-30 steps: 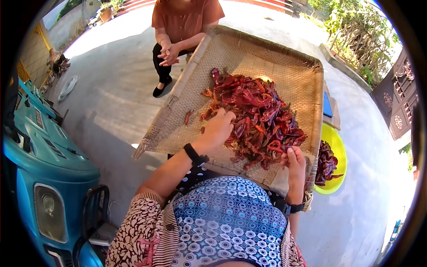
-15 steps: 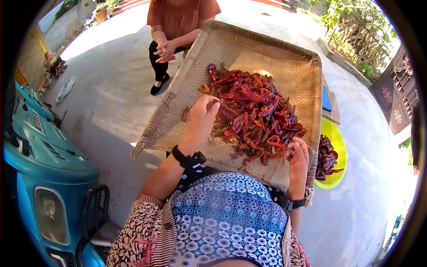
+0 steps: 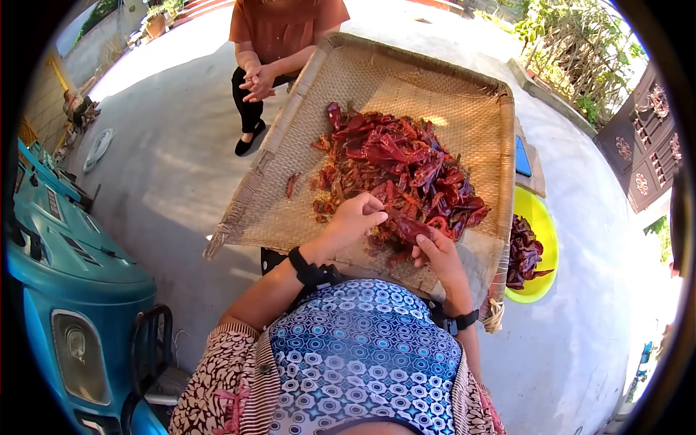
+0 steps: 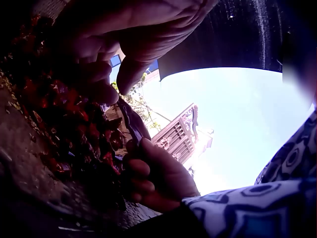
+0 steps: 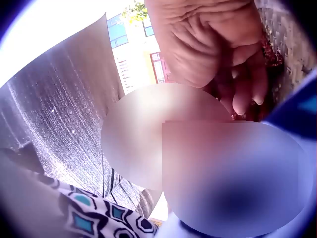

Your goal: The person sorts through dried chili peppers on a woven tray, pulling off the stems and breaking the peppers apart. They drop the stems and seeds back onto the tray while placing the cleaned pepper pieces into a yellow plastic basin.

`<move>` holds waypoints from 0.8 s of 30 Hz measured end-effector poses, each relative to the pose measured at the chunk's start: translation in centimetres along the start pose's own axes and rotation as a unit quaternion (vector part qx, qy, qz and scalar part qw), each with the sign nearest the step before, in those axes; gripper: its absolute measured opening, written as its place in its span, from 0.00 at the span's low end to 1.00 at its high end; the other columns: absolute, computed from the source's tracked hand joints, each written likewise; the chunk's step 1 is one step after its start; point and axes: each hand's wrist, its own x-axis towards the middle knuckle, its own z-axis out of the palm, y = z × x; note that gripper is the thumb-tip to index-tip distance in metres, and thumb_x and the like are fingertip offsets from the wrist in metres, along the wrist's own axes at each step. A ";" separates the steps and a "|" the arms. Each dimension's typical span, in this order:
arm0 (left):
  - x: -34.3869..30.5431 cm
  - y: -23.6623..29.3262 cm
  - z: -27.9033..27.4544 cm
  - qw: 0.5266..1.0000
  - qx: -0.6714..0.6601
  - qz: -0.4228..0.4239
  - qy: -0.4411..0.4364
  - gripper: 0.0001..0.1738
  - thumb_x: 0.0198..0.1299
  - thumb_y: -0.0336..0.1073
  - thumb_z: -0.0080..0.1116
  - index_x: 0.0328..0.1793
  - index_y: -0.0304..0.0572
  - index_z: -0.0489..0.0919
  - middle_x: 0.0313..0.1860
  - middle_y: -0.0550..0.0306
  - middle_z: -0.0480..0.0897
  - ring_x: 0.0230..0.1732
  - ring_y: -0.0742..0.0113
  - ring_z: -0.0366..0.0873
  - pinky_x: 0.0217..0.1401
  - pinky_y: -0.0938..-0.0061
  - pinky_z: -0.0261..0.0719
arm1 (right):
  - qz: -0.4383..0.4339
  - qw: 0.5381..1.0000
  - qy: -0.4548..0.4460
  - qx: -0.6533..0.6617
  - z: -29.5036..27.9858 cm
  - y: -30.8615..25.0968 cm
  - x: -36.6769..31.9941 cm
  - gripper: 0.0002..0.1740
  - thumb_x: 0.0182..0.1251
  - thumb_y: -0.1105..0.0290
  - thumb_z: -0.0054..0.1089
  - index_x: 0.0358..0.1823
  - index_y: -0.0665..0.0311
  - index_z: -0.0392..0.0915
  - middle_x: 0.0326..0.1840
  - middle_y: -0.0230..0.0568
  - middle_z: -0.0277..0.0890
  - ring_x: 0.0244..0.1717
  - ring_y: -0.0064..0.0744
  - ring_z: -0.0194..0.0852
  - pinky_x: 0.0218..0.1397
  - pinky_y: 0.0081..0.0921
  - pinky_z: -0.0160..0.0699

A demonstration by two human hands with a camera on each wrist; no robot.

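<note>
A heap of dried red chillies (image 3: 391, 156) lies on a woven tray (image 3: 254, 214). Over its near edge, one dark red chilli (image 3: 408, 228) is stretched between the two hands. The right hand (image 3: 442, 262) pinches one end between thumb and fingers. The left hand (image 3: 353, 222) pinches the other end with thumb and fingertips. In the left wrist view the same chilli (image 4: 132, 121) spans from the left hand (image 4: 119, 44) above to the right hand (image 4: 161, 178) below. Blurred patches cover part of the right wrist view, where the right hand (image 5: 213, 44) shows from the palm side.
A yellow-green basin (image 3: 540, 283) with dark chillies stands beyond the tray's right edge, below a blue flat object (image 3: 522, 157). Someone in a rust-coloured top (image 3: 279, 32) sits behind the tray's far left side. A teal vehicle (image 3: 80, 275) stands at left.
The left hand has moved from the heap's left side down toward the right hand. The right hand has shifted left, and a chilli now stretches between them. The view has shifted slightly.
</note>
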 end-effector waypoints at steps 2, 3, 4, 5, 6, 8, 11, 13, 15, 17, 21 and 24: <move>1.4 -2.7 -0.2 0.979 0.162 0.080 0.093 0.20 0.59 0.39 0.65 0.53 0.39 0.74 0.44 0.51 0.77 0.39 0.59 0.80 0.43 0.67 0.79 | -0.013 0.997 0.059 0.048 -1.4 -0.8 -0.8 0.12 0.76 0.62 0.53 0.49 0.61 0.76 0.29 0.27 0.76 0.26 0.18 0.73 0.31 0.18 0.75; 1.4 -2.2 -0.3 0.972 0.203 0.065 0.097 0.22 0.57 0.39 0.66 0.55 0.41 0.74 0.47 0.50 0.76 0.41 0.55 0.80 0.44 0.64 0.79 | -0.026 0.988 0.127 0.085 -2.4 -0.8 -1.0 0.11 0.75 0.61 0.53 0.49 0.60 0.75 0.29 0.28 0.77 0.25 0.19 0.73 0.30 0.19 0.75; 1.3 -1.3 -0.2 0.963 0.244 0.049 0.101 0.24 0.56 0.40 0.67 0.56 0.42 0.73 0.50 0.48 0.75 0.43 0.52 0.80 0.46 0.61 0.79 | -0.039 0.973 0.195 0.122 -3.6 -0.7 -1.3 0.10 0.75 0.61 0.54 0.48 0.59 0.75 0.29 0.28 0.77 0.25 0.21 0.72 0.30 0.20 0.75; 1.1 -0.3 -0.1 0.952 0.284 0.033 0.105 0.26 0.55 0.41 0.67 0.57 0.44 0.72 0.53 0.47 0.73 0.46 0.48 0.79 0.48 0.59 0.79 | -0.087 0.952 0.206 0.210 -4.8 -0.5 -1.9 0.12 0.75 0.58 0.53 0.47 0.58 0.75 0.32 0.28 0.77 0.27 0.22 0.72 0.32 0.22 0.74; 1.0 0.7 0.0 0.939 0.331 -0.004 0.087 0.27 0.57 0.41 0.66 0.61 0.45 0.71 0.56 0.48 0.71 0.47 0.49 0.79 0.50 0.60 0.78 | -0.139 0.920 0.216 0.297 -6.1 -0.3 -2.2 0.13 0.75 0.57 0.52 0.49 0.58 0.75 0.33 0.26 0.76 0.28 0.21 0.71 0.33 0.22 0.74; 1.6 -0.8 0.1 0.939 0.336 0.015 0.079 0.26 0.57 0.41 0.66 0.60 0.45 0.72 0.54 0.48 0.72 0.47 0.47 0.79 0.50 0.59 0.79 | -0.181 0.872 0.225 0.395 -7.6 -0.1 -2.6 0.16 0.76 0.55 0.50 0.52 0.58 0.75 0.35 0.25 0.75 0.31 0.21 0.70 0.35 0.23 0.72; 2.3 -2.3 0.3 0.914 0.389 0.058 0.101 0.21 0.58 0.40 0.62 0.56 0.46 0.74 0.51 0.46 0.76 0.45 0.43 0.80 0.47 0.55 0.79 | -0.151 0.875 0.222 0.402 -8.0 0.3 -3.0 0.18 0.77 0.54 0.48 0.55 0.58 0.74 0.36 0.24 0.74 0.32 0.20 0.68 0.37 0.23 0.71; 2.3 -2.5 0.2 0.902 0.408 0.073 0.125 0.19 0.57 0.38 0.62 0.55 0.45 0.75 0.47 0.46 0.79 0.44 0.43 0.80 0.46 0.55 0.79 | -0.129 0.903 0.208 0.353 -6.6 0.7 -2.3 0.18 0.77 0.55 0.48 0.57 0.58 0.74 0.36 0.24 0.74 0.32 0.20 0.68 0.36 0.22 0.71; 2.0 -1.9 -0.4 0.903 0.399 0.071 0.143 0.20 0.56 0.37 0.63 0.55 0.43 0.76 0.44 0.47 0.80 0.45 0.45 0.79 0.46 0.57 0.79 | -0.134 0.940 0.161 0.271 -4.8 0.4 -2.0 0.14 0.76 0.60 0.50 0.54 0.59 0.75 0.36 0.27 0.76 0.31 0.19 0.70 0.35 0.20 0.72; 0.9 -0.9 -0.9 0.916 0.361 0.103 0.142 0.17 0.58 0.35 0.62 0.53 0.42 0.77 0.41 0.46 0.81 0.43 0.47 0.80 0.45 0.58 0.78 | -0.131 0.969 0.136 0.159 -3.2 0.0 -1.6 0.13 0.76 0.63 0.51 0.53 0.60 0.75 0.36 0.29 0.77 0.30 0.18 0.71 0.34 0.19 0.73; -0.6 0.4 -1.2 0.957 0.240 0.144 0.071 0.14 0.60 0.33 0.60 0.51 0.37 0.79 0.37 0.47 0.82 0.38 0.53 0.81 0.43 0.61 0.77 | -0.079 0.995 0.057 0.023 -1.0 -1.2 -0.4 0.11 0.75 0.66 0.53 0.53 0.62 0.75 0.36 0.31 0.77 0.30 0.15 0.73 0.33 0.16 0.73; -0.8 0.6 -0.8 0.981 0.152 0.111 0.047 0.15 0.63 0.34 0.59 0.53 0.36 0.77 0.38 0.53 0.82 0.34 0.66 0.78 0.40 0.68 0.77 | -0.063 0.997 0.012 -0.042 0.3 -1.5 0.9 0.15 0.73 0.68 0.56 0.58 0.62 0.71 0.36 0.31 0.76 0.29 0.16 0.72 0.33 0.15 0.72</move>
